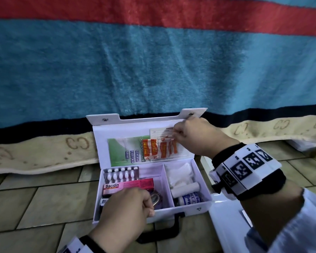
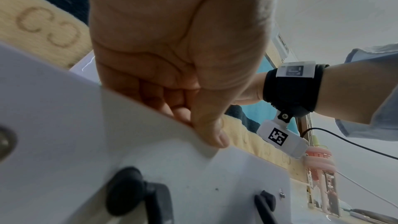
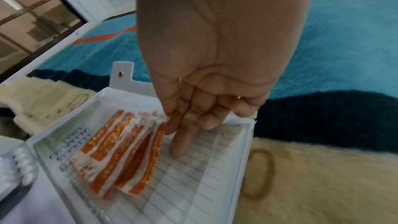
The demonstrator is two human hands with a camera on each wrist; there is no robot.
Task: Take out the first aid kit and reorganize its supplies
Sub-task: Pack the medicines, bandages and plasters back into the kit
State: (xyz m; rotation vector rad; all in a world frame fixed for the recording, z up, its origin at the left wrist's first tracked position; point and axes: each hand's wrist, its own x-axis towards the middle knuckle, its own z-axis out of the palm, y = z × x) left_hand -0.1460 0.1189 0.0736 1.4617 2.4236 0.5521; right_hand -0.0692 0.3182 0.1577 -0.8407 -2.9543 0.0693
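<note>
On the tiled floor, the left hand (image 1: 125,205) is gripping the front wall of the open first aid kit (image 1: 187,207) while the right hand (image 1: 193,137) is pinching the orange plasters (image 1: 159,148) in the lid, probably needing a gentle pull out next.

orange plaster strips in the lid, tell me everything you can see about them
The orange plaster strips are a fanned, overlapping bunch of flat wrappers, orange with white ends and yellowish print too blurred to read. They look like thin paper or film. They lie against the inside of the open lid, over a green guide leaflet and a lined white card. The right hand pinches their upper ends. The exact count is unclear.
</note>
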